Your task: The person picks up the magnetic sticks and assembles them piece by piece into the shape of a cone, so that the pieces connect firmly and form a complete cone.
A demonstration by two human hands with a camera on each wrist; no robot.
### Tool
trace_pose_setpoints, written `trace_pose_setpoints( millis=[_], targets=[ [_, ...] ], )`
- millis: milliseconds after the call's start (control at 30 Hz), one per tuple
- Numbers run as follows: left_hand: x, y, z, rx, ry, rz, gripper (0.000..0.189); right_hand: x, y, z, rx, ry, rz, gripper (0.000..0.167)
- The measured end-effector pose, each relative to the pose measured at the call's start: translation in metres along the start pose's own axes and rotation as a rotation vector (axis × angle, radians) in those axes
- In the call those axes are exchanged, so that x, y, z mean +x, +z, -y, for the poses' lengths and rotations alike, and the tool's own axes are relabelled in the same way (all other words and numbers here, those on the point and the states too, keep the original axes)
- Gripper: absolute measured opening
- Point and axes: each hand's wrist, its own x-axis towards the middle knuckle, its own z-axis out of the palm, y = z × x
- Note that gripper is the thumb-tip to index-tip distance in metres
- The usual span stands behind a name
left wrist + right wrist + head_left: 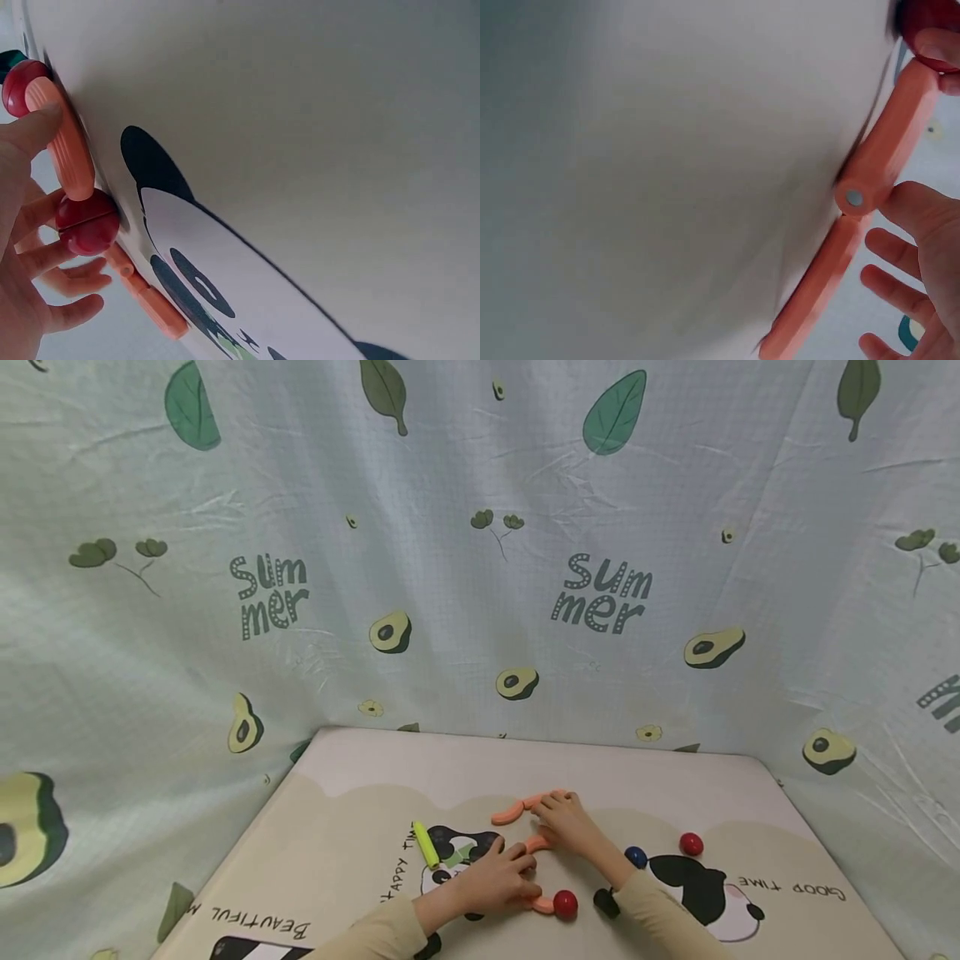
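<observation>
My left hand [498,881] has its index and middle fingers around a red ball [88,223], which is hidden under the hand in the head view. Its thumb rests on a curved orange rod [69,142] that runs from that ball to another red ball [566,905]. Higher up, my right hand [566,827] has its thumb at the round, silver-dotted end of an orange rod [892,139]. The other right fingers are spread and fairly straight beside it. A further orange rod [814,292] continues from that end, and another curved one [508,814] lies left of the right hand.
A yellow-green rod [426,845] lies left of the hands. Near the right forearm are a blue ball [636,857], a dark piece [606,903] and a separate red ball [692,844]. The printed mat [367,768] ends at a patterned curtain [450,568].
</observation>
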Motion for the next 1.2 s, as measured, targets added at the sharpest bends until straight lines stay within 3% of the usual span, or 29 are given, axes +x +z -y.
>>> trace_pose_setpoints(
  millis=[233, 667, 1033, 1200],
  targets=[
    [0.001, -0.001, -0.001, 0.027, 0.005, 0.005, 0.016, 0.011, 0.013, -0.003, -0.073, -0.121, -0.084, 0.023],
    [0.000, 0.002, -0.001, 0.033, 0.010, -0.026, 0.013, 0.020, 0.013, 0.006, -0.098, -0.064, 0.099, 0.042],
    [-0.001, 0.001, -0.002, 0.033, 0.015, -0.027, 0.015, 0.022, 0.013, 0.007, -0.150, -0.093, 0.136, 0.040],
    [-0.001, 0.000, -0.001, 0.025, 0.013, -0.011, 0.015, 0.023, 0.012, 0.007, -0.125, -0.097, 0.095, 0.031]
  ],
)
